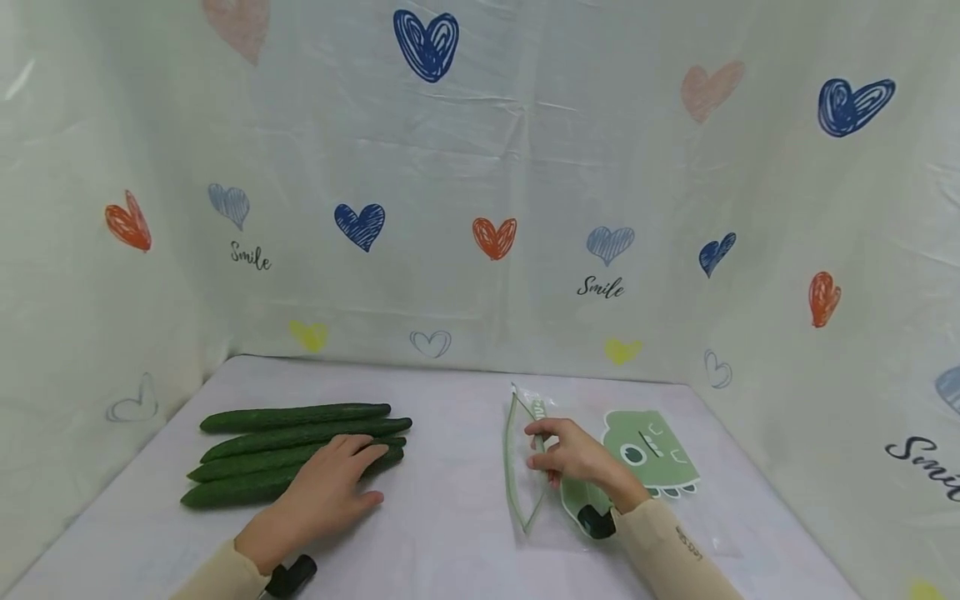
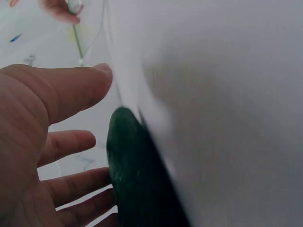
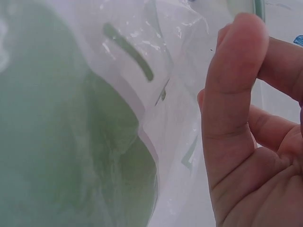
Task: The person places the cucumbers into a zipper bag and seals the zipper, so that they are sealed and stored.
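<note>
Several long green cucumbers [image 1: 296, 417] lie side by side on the left of the table. My left hand [image 1: 330, 492] rests over the right part of the nearest ones, its thumb spread apart and fingers loosely extended. In the left wrist view, fingertips touch the side of one cucumber [image 2: 135, 175] without curling round it. On the right lies a clear plastic bag [image 1: 652, 446] with a green cartoon print and a green-edged mouth gaping leftward. My right hand [image 1: 573, 454] holds the mouth's upper edge, with bent index finger and thumb at the rim; the exact contact is partly hidden.
The table [image 1: 450, 517] has a white cover, with its surface between the cucumbers and the bag. A white curtain [image 1: 450, 167] printed with hearts surrounds its back and sides. Dark wrist devices [image 1: 291, 577] sit at both cuffs.
</note>
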Action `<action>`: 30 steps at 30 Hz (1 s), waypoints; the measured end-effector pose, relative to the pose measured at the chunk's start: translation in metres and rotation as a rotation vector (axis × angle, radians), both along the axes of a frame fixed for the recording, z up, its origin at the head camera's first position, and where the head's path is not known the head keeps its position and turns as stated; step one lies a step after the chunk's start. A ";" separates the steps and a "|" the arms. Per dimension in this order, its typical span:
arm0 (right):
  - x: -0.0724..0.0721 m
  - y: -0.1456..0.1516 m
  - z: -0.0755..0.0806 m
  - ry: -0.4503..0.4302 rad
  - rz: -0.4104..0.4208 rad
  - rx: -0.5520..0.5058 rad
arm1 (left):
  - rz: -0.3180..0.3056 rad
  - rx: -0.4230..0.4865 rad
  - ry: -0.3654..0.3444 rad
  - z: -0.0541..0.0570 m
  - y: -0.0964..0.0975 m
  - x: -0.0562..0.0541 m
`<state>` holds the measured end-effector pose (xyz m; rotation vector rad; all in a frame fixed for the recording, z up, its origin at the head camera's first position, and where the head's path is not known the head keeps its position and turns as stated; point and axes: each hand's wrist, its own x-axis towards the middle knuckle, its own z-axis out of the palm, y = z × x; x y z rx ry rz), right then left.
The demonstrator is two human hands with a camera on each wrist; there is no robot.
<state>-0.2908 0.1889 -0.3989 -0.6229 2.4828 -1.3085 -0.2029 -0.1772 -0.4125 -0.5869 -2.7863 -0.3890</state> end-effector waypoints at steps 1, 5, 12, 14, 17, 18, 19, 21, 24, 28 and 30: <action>0.000 0.000 0.000 0.000 -0.001 -0.002 | 0.006 -0.003 0.007 0.002 -0.003 0.001; 0.001 0.001 -0.002 -0.001 -0.004 -0.006 | 0.033 -0.017 -0.004 0.006 -0.016 0.001; -0.001 0.001 -0.002 -0.007 -0.005 -0.013 | 0.069 -0.030 -0.043 0.007 -0.028 0.000; -0.002 0.002 -0.002 -0.006 -0.005 -0.016 | 0.079 -0.030 -0.046 0.006 -0.030 -0.001; -0.002 0.002 -0.002 -0.011 -0.008 -0.020 | 0.095 -0.031 -0.062 0.007 -0.031 -0.001; -0.002 0.002 -0.002 -0.012 -0.008 -0.021 | 0.097 -0.033 -0.067 0.007 -0.032 -0.001; -0.002 0.002 -0.002 -0.012 -0.008 -0.022 | 0.099 -0.032 -0.072 0.007 -0.032 0.000; -0.002 0.002 -0.002 -0.013 -0.007 -0.023 | 0.103 -0.031 -0.080 0.007 -0.033 0.000; -0.003 0.002 -0.002 -0.008 -0.004 -0.023 | 0.103 -0.030 -0.084 0.007 -0.034 -0.001; -0.003 0.002 -0.002 -0.006 -0.004 -0.026 | 0.090 -0.028 -0.076 0.005 -0.035 -0.002; -0.002 0.003 -0.002 -0.007 -0.003 -0.028 | 0.082 -0.028 -0.070 0.005 -0.035 -0.003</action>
